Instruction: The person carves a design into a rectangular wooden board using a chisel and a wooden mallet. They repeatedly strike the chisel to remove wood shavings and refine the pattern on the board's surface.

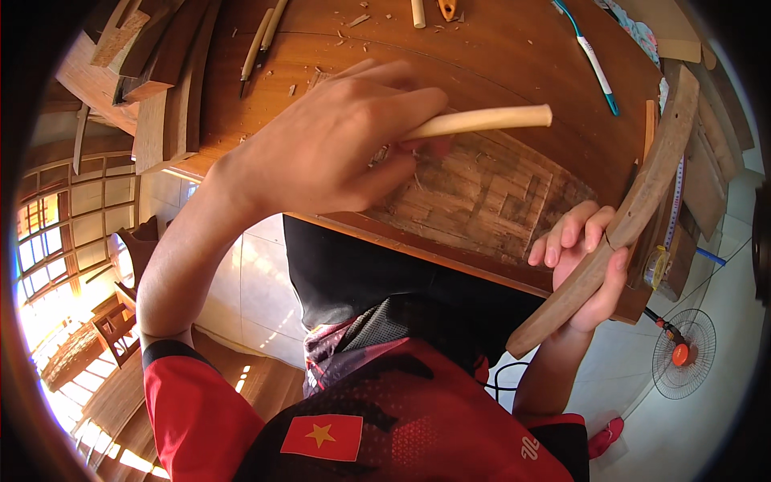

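Note:
My left hand (345, 132) is closed around the pale round wooden handle of a carving tool (498, 119), held above a wooden board (514, 201) with a pattern of straight cut lines. The tool's butt points right; its blade end is hidden behind my fingers. My right hand (572, 231) grips a long, slightly curved brown wooden club (646, 185) at the board's right end. Its lower end tilts toward my body, and its upper part reaches over the table's right side. The board lies flat along the table's near edge, partly covered by my left hand.
Carving chisels (255, 52) and wood chips lie on the table (337, 40). A white-and-blue toothbrush (594, 64) lies far right. Wooden pieces (165, 104) are stacked at left, more at right beside a tape measure (673, 209). A fan (683, 353) stands at lower right.

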Demonstrator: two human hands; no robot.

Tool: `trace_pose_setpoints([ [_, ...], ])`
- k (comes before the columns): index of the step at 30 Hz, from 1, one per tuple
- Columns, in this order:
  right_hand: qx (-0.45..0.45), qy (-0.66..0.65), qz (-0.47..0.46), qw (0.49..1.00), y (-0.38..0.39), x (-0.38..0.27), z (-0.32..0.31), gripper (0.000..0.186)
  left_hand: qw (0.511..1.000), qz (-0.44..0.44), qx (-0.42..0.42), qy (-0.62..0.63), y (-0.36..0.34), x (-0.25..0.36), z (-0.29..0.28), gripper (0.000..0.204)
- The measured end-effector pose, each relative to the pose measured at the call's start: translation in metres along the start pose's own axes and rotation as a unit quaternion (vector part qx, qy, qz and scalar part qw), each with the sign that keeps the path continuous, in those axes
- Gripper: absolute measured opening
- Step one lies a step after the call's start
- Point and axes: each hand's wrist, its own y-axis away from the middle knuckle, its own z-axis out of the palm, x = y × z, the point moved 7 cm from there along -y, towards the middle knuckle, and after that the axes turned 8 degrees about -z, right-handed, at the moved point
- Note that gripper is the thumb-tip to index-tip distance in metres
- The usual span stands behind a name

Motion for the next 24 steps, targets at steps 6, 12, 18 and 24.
trace_pose_setpoints([
  [6,-0.005,-0.014,-0.019,1.0,0.002,0.0,-0.003,0.035,0.995,-0.052,0.007,0.09,-0.005,0.003,-0.011,0.033],
  [12,-0.016,-0.018,-0.039,0.999,-0.001,-0.002,-0.003,0.034,0.946,-0.115,-0.013,0.304,-0.02,-0.023,0.007,0.062],
  [18,0.004,-0.07,-0.048,0.996,0.009,-0.011,0.001,0.034,0.96,-0.161,-0.037,0.228,-0.023,-0.006,0.002,0.035],
  [24,0.084,-0.022,-0.035,0.996,0.006,-0.03,-0.027,0.036,0.979,-0.199,0.028,-0.045,-0.018,-0.057,-0.042,0.033],
])
